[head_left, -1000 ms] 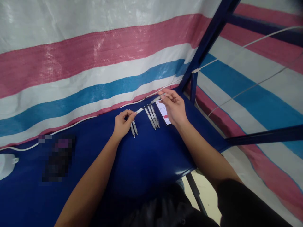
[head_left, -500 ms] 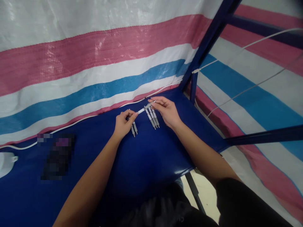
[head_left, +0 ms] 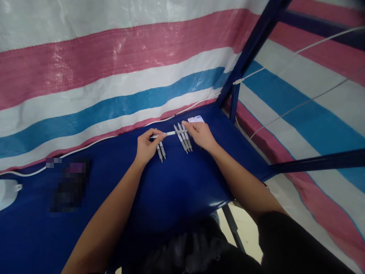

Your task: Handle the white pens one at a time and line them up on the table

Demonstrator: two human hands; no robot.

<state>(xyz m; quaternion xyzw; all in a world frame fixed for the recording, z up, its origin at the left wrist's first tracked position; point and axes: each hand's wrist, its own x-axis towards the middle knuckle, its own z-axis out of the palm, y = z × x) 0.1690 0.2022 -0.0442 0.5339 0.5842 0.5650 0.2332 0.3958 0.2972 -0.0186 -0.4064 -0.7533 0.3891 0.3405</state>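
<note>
A white pen with a grey grip [head_left: 172, 133] lies nearly level between my two hands, above the table. My left hand [head_left: 147, 146] pinches its left part between thumb and fingers. At the grey end, my right hand [head_left: 202, 135] is closed with its fingertips at the pen; the exact contact is partly hidden. Two similar pens [head_left: 161, 151] lie side by side under my left hand, their upper ends covered. Three more pens [head_left: 184, 140] rest in a slanted row beside my right hand, partly crossed by the held pen.
A phone with a lit screen [head_left: 196, 119] lies behind my right hand on the blue table [head_left: 176, 182]. To the left are a blurred dark object [head_left: 70, 186] and a white rounded item [head_left: 8, 193]. A white cable [head_left: 105, 141] follows the striped sheet [head_left: 119, 110]; blue frame bars [head_left: 235, 87] stand right.
The held pen has turned from a slant to nearly level, its grey end lowered. My right hand has come down slightly and its fingers have drawn in, uncovering the phone behind it.
</note>
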